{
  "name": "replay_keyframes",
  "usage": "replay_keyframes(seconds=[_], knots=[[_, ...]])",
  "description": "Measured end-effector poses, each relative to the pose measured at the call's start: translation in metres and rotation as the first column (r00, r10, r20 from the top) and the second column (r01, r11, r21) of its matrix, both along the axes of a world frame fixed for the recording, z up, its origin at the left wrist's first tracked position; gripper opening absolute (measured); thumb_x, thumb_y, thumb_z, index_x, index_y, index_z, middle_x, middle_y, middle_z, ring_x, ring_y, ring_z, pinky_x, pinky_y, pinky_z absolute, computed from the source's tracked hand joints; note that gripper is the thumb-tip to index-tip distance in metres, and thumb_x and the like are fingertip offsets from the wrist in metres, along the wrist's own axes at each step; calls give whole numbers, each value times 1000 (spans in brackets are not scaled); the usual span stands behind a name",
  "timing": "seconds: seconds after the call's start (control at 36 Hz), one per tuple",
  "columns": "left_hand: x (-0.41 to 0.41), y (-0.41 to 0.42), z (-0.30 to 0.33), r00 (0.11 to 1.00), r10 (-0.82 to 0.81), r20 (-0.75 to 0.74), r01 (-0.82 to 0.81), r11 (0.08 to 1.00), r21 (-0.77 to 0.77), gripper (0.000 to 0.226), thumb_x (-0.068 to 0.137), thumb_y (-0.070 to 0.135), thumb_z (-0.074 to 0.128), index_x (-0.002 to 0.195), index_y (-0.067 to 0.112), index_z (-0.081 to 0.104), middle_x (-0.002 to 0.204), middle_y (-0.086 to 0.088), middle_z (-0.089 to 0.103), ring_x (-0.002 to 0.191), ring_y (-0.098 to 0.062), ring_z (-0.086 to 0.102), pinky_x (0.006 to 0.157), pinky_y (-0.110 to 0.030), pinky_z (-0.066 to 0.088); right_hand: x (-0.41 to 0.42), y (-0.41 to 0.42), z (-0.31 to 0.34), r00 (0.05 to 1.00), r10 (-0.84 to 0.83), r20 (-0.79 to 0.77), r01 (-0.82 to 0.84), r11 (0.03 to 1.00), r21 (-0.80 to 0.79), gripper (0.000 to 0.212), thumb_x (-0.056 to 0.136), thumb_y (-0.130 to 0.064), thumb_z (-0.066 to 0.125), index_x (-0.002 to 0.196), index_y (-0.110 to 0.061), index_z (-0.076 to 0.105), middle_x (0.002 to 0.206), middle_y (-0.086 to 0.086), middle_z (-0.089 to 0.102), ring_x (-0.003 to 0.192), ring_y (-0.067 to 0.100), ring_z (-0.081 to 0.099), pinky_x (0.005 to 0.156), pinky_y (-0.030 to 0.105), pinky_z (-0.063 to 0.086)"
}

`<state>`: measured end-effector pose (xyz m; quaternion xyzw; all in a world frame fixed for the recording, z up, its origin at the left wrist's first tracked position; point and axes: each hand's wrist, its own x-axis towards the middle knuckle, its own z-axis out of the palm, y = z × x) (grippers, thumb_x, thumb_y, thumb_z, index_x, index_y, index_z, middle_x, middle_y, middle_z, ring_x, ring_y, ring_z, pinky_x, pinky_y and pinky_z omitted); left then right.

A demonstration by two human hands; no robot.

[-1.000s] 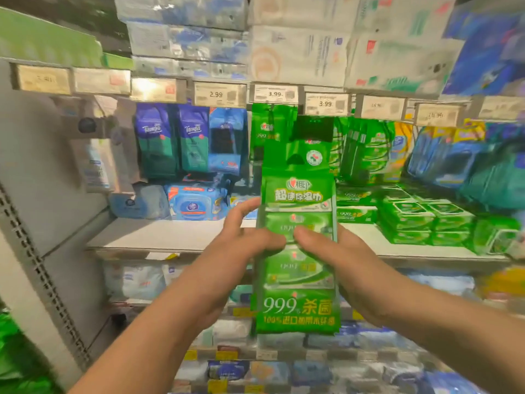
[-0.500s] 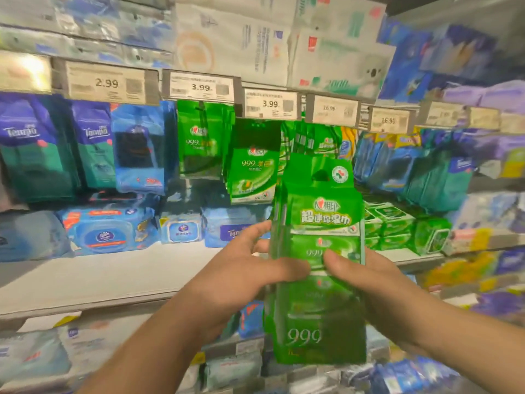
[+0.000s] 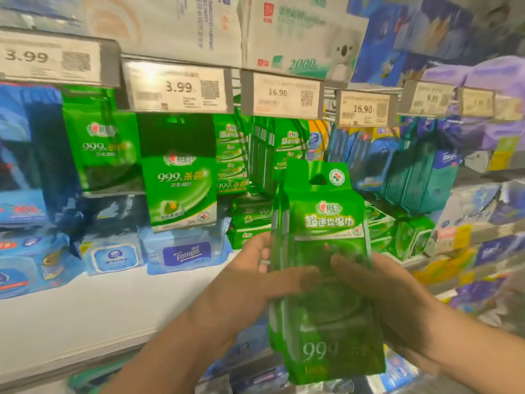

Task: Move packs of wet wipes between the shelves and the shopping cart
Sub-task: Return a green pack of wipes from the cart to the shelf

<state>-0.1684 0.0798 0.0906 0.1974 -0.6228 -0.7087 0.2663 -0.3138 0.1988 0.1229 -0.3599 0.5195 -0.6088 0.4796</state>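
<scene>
Here, I hold a tall green pack of wet wipes [image 3: 326, 251] upright in front of the white shelf board [image 3: 93, 305], taken as the landmark. My left hand [image 3: 250, 282] grips the pack's left edge, thumb laid across its front; my right hand [image 3: 389, 297] clasps its right edge, thumb likewise on the front. The pack hangs clear of the board, just right of its bare stretch. On the board's rear stand blue Tempo wipe packs [image 3: 184, 251] and stacked green packs [image 3: 250, 220]. Above the board, green hanging packs [image 3: 179, 183] dangle beneath a row of price tags [image 3: 176, 89], some reading 3.99 and 16.90. Above the tags sit white tissue cartons [image 3: 298, 35]. Right of the board, blue and purple packs are blurred.
</scene>
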Motion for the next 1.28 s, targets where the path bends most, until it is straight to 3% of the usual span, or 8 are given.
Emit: replay_keyframes(seconds=[0.14,0.22,0.36,0.53,0.64,0.83,1.11,1.28], knots=[[-51,-9,-10,1000,17,25,-19,997,73,81,57,39,84,132,33,53,110,-4,78,97,-28,77,81,-46,61,-46,-8,0,997,-4,-83,1,999,-39,13,78,-27,70,73,-23,81,72,7,74,63,20,73,55,32,58],[-81,-15,-14,995,98,7,-98,980,171,68,70,35,83,133,38,58,118,-11,75,103,-35,75,96,-59,53,-79,-12,-6,984,79,-157,-83,996,-18,28,80,-40,77,104,-24,77,103,13,77,94,33,75,80,52,59],[-117,-17,-8,979,203,13,-203,965,164,47,81,23,82,126,22,66,118,-15,75,99,-31,76,101,-61,49,-118,-22,-4,919,26,-395,-24,1000,8,31,67,-66,76,94,-50,71,90,-13,77,86,8,74,90,43,55],[-123,8,-5,959,271,-77,-254,949,185,117,47,47,101,147,19,47,128,-11,72,110,-32,72,98,-51,54,-149,-29,-6,921,101,-376,-123,992,-34,49,60,-77,75,100,-50,69,100,-6,78,96,21,75,96,50,53],[-127,18,2,930,325,-169,-300,941,160,107,44,47,102,135,12,58,123,-14,73,102,-29,75,76,-34,61,-156,-35,-1,890,187,-416,-221,975,-35,50,71,-68,66,110,-37,70,106,3,77,102,29,72,98,56,51],[-123,11,10,846,491,-207,-466,871,156,89,51,42,99,127,11,65,115,-15,76,98,-30,76,76,-39,63,-153,-41,11,864,156,-478,-227,969,-93,15,90,-52,63,102,-45,69,95,-9,78,89,12,75,91,46,56],[-97,-6,17,759,625,-184,-616,780,109,47,69,25,74,115,14,69,105,-9,80,90,-25,78,76,-41,63,-148,-45,17,767,164,-621,-315,938,-142,47,62,-67,64,106,-53,63,94,-15,77,84,5,74,80,36,57],[-86,-14,17,759,632,-156,-623,775,106,54,74,26,76,124,12,65,110,-10,78,99,-29,77,86,-45,60,-136,-52,25,845,7,-534,-216,919,-330,23,81,-38,66,101,-27,70,88,-14,77,77,2,73,62,9,51]])
